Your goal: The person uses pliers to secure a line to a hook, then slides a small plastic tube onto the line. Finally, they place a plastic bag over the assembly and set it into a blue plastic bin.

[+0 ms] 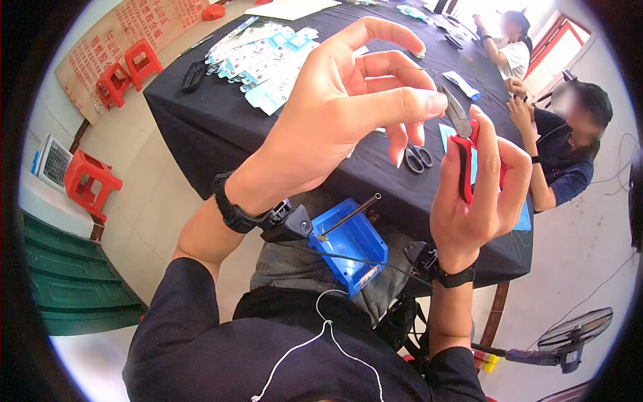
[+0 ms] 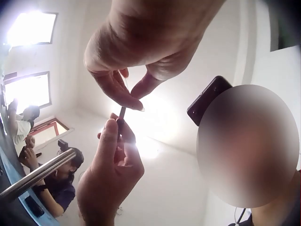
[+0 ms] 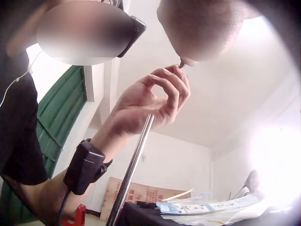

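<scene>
Head view alone, red plier handles, scissors

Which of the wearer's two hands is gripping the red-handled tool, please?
The right hand: it is wrapped round the red-handled tool, whereas the left hand is near the opposite end.

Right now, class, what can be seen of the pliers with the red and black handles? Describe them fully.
The pliers have a grey, metal-looking head and red-and-black handles, apparently covered in plastic or rubber. The right hand grips the handles, its fingers hiding part of them. The tool is held up off the table, slanting, its head pointing up towards the fingertips of the left hand. Whether the tip touches that hand, or the jaws are fully closed, is unclear.
</scene>
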`<state>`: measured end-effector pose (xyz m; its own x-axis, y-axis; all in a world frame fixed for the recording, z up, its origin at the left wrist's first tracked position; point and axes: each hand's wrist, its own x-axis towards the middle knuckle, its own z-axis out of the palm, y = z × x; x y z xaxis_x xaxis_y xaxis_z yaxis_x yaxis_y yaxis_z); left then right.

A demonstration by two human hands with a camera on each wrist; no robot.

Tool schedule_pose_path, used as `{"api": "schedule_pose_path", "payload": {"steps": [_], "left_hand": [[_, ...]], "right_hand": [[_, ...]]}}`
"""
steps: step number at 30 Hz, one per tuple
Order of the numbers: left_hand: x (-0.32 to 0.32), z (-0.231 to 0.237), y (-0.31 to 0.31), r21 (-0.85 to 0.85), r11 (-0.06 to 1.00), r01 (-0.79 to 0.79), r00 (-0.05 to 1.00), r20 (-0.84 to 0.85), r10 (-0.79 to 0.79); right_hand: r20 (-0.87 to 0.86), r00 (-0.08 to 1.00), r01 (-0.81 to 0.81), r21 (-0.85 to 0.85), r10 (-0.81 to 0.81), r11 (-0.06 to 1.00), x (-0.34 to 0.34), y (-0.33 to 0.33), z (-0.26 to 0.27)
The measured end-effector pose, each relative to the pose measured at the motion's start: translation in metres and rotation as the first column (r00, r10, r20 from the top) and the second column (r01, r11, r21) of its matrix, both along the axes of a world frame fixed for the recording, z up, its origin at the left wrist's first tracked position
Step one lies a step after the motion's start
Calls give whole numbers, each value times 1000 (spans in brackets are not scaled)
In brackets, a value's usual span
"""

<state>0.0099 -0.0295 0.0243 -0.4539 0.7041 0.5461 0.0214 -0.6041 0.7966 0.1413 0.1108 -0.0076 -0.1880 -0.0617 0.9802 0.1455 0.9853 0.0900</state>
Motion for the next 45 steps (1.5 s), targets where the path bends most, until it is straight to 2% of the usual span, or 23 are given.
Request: {"api": "schedule_pose_path", "payload": {"steps": [5, 8, 11, 13, 14, 15, 16, 17, 18, 19, 21, 22, 23, 25, 27, 29, 33, 36, 38, 42, 44, 45], "left_hand": [[2, 2, -1, -3, 1000, 16, 999, 52, -16], [4, 1, -2, 33, 999, -16, 1000, -7, 16], [15, 10, -4, 94, 993, -74, 997, 36, 70], [15, 14, -6, 90, 995, -45, 999, 12, 44], [14, 16, -8, 83, 996, -15, 1000, -11, 16], [14, 17, -9, 75, 997, 15, 999, -34, -12], [13, 19, -10, 67, 997, 44, 998, -56, -40], [12, 20, -11, 58, 996, 71, 995, -77, -67], [11, 21, -13, 47, 994, 100, 991, -98, -95], [9, 22, -14, 34, 991, 128, 985, -117, -123], [6, 23, -15, 8, 983, 183, 972, -155, -180], [4, 23, -16, -6, 978, 209, 963, -172, -207], [2, 24, -16, -21, 972, 236, 953, -189, -235], [-6, 11, -10, 27, 971, 239, 954, -194, -229], [-8, 7, -9, 74, 967, 242, 954, -199, -223], [-5, 11, -12, 15, 956, 292, 952, -95, -290], [-4, 12, -13, -15, 949, 315, 947, -69, -315], [-6, 11, -12, -24, 940, 342, 935, -91, -342], [-8, 9, -10, 10, 924, 383, 918, -115, -379], [-8, 8, -9, -6, 929, 369, 922, -121, -367], [-8, 6, -9, 72, 924, 375, 923, -126, -364], [-12, 9, -10, 73, 925, 374, 923, -126, -364]], "right_hand": [[12, 1000, 13, 8, -13, 1000, 2, -1, 2], [5, 1000, 10, 42, -10, 999, 3, 0, 4], [0, 999, 43, 63, -43, 997, 4, 7, 7], [0, 999, 33, 71, -33, 997, 4, 12, 11], [79, 995, 64, -36, -61, 997, 10, 5, 14], [78, 995, 63, -35, -60, 997, 16, 3, 17], [88, 922, -265, -567, 377, 780, 21, 2, 21], [-136, 706, -389, -895, 695, 219, 26, 2, 24], [-98, 653, -340, -924, 751, 174, 30, 2, 27], [-99, 652, -339, -925, 752, 173, 35, 5, 28], [-114, 324, -277, -961, 939, -21, 42, 8, 29], [-157, 306, -238, -968, 939, -84, 44, 4, 30], [-158, 305, -236, -968, 939, -86, 44, 5, 30], [-7, 217, -212, -976, 976, 40, 42, 6, 30], [-17, 198, -209, -978, 980, 25, 40, 3, 28], [-12, 172, -251, -967, 985, 32, 37, 3, 23], [34, 163, -235, -969, 986, 72, 35, 3, 27], [32, 171, -271, -959, 985, 78, 34, 2, 26], [54, 243, -274, -954, 969, 122, 34, -1, 28], [32, 273, -275, -955, 961, 110, 34, -5, 27], [78, 353, -258, -950, 932, 177, 35, -8, 28], [78, 353, -257, -950, 932, 177, 35, -10, 27]]}}
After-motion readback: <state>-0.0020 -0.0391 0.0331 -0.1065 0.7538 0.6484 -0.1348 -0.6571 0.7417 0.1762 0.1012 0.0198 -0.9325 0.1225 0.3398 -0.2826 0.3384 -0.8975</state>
